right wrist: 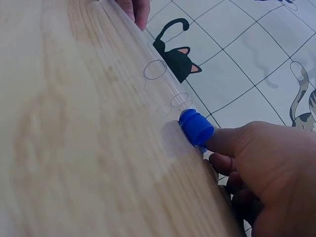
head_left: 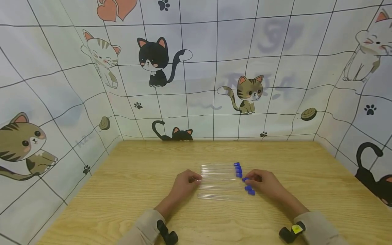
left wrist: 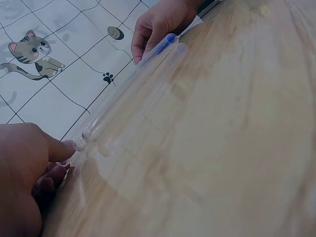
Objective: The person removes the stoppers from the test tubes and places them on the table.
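Tubes (head_left: 218, 167): we judged three far caps (head_left: 238, 169) fitted, rest pending; left hand (head_left: 183, 184) pinched tube end (left wrist: 80, 143), right hand (head_left: 265, 182) pinched cap (head_left: 244, 179); two caps (head_left: 251, 192) lay nearer.

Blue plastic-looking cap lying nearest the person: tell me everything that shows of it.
The small blue plastic-looking cap lies on its side on the light wood-grain table. In the right wrist view it appears to have a smooth, wider cylinder and a narrower, ridged end pointing toward the clear cylindrical tubes. Another blue plastic-looking cap lies just beyond it; whether they touch is unclear. The bare right hand is close but does not appear to hold it.
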A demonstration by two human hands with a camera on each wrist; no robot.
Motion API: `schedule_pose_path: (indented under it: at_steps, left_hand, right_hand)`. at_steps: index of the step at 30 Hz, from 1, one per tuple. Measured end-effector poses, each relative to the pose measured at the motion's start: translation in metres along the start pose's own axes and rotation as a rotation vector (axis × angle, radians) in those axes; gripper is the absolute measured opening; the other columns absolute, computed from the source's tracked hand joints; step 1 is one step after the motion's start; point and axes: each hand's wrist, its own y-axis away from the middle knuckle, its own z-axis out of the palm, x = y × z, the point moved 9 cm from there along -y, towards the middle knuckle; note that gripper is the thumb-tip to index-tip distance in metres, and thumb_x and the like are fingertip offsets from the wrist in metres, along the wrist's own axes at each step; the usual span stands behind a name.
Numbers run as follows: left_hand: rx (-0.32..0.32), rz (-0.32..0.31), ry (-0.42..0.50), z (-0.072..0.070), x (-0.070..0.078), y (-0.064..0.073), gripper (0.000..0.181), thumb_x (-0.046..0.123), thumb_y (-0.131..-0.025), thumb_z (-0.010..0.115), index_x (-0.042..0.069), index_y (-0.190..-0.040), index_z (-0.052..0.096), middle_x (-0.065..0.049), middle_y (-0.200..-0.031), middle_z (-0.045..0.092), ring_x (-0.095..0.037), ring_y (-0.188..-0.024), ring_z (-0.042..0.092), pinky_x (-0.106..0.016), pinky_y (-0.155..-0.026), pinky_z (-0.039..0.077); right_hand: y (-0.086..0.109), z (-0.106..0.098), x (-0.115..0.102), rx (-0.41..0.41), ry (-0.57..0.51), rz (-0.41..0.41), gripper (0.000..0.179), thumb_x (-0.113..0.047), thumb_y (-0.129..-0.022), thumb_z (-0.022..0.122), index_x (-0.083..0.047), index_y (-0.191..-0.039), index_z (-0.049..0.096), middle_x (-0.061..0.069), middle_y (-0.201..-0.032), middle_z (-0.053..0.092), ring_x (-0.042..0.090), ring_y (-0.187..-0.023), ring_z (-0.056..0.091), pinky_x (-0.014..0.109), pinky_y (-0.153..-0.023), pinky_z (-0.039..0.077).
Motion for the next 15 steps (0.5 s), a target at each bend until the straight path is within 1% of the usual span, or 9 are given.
schedule_pose_path:
  at_steps: [3,7,11,15]
  left_hand:
    - [0.003,0.002,-0.006,0.0003,0.0003,-0.0010,0.013,0.011,-0.087,0.070,0.011,-0.100,0.071,0.003,-0.093,0.063,-0.012,-0.082,0.056,-0.027,-0.072,0.046]
    - [0.013,0.010,-0.035,0.0001,0.0025,-0.0016,0.015,0.008,-0.085,0.072,0.010,-0.100,0.072,0.001,-0.091,0.062,-0.011,-0.078,0.053,-0.027,-0.069,0.045]
    - [0.019,0.013,-0.051,-0.0001,0.0044,-0.0014,0.015,0.007,-0.084,0.072,0.010,-0.099,0.071,0.001,-0.091,0.063,-0.011,-0.078,0.054,-0.027,-0.069,0.045]
    - [0.022,0.012,-0.046,-0.0002,0.0052,-0.0015,0.015,0.008,-0.084,0.072,0.010,-0.099,0.071,0.001,-0.092,0.064,-0.011,-0.079,0.055,-0.028,-0.069,0.045]
  right_hand:
    - [-0.0004,0.0000,0.0010,0.007,-0.007,0.014,0.018,-0.027,-0.089,0.070,-0.014,-0.101,0.069,-0.004,-0.089,0.064,0.014,-0.079,0.057,0.027,-0.067,0.047]
    - [-0.0007,0.0000,0.0004,0.008,-0.016,0.005,0.019,-0.029,-0.089,0.070,-0.014,-0.101,0.070,-0.003,-0.090,0.065,0.014,-0.080,0.058,0.027,-0.069,0.048]
    - [-0.0003,-0.0009,-0.0012,0.015,-0.007,-0.020,0.021,-0.031,-0.088,0.069,-0.015,-0.101,0.070,-0.004,-0.090,0.065,0.013,-0.080,0.058,0.027,-0.068,0.048]
    - [-0.0004,-0.0028,-0.0009,0.030,0.002,-0.026,0.020,-0.032,-0.088,0.070,-0.016,-0.100,0.070,-0.005,-0.089,0.065,0.013,-0.079,0.057,0.027,-0.068,0.047]
